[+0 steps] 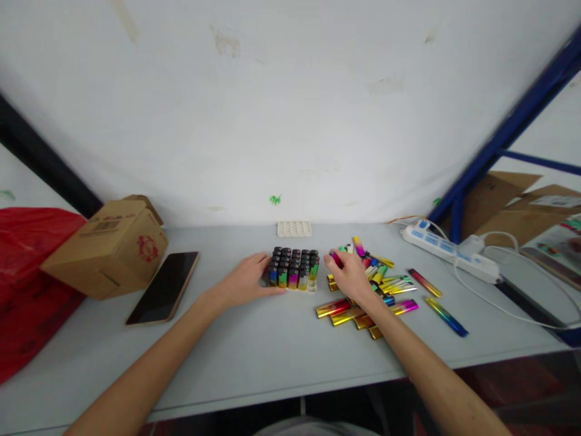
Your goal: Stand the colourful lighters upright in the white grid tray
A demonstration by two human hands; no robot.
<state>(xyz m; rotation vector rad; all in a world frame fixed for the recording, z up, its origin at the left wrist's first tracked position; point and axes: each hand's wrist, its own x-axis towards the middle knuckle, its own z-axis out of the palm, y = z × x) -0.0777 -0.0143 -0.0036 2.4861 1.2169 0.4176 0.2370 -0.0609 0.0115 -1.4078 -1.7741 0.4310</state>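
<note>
Several lighters (pixel 293 275) with black tops and shiny coloured bodies stand upright in tight rows in a pale tray (pixel 312 287). The tray's left side is gripped by my left hand (pixel 247 280), thumb along the front and fingers toward the back. Just right of the block, my right hand (pixel 347 274) is closed on a shiny magenta lighter (pixel 336 259); the palm hides most of it. Beneath and beside that hand lies a loose pile of shiny metallic lighter-shaped pieces (pixel 347 315) in gold, red, blue, green and magenta. Their ends are too small to make out.
A pale gridded tray (pixel 294 228) lies against the wall. At left are a dark phone or tablet (pixel 163 287), a cardboard box (pixel 109 248) and a red bag (pixel 31 278). A white power strip (pixel 451 251) with cables lies at right, near more cardboard (pixel 503 200).
</note>
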